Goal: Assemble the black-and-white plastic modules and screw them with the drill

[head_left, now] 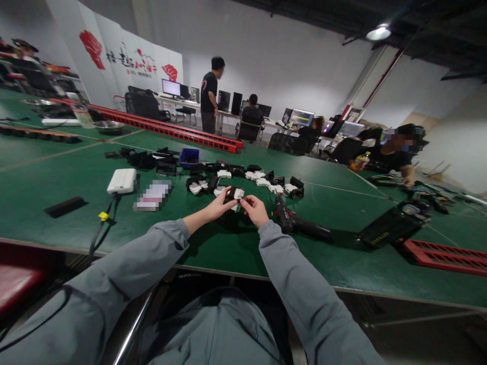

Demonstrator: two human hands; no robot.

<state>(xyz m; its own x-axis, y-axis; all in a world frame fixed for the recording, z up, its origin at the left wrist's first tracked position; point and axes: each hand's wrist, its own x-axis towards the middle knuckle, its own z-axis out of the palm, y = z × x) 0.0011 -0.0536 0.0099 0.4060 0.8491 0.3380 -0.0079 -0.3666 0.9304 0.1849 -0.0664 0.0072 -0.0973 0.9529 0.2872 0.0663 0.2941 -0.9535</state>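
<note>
My left hand and my right hand meet above the green table, both closed on one small black and white part. A bit of green shows at its lower side. Its finer detail is too small to make out. Just beyond my hands, white and black parts lie in loose rows. To the right of my right hand, a black power drill lies on its side.
Left of my hands are a white box with a cable, a blurred phone-like item and a black strip. Behind stand a blue bin and red rails. At right are a black device, a red frame and a person.
</note>
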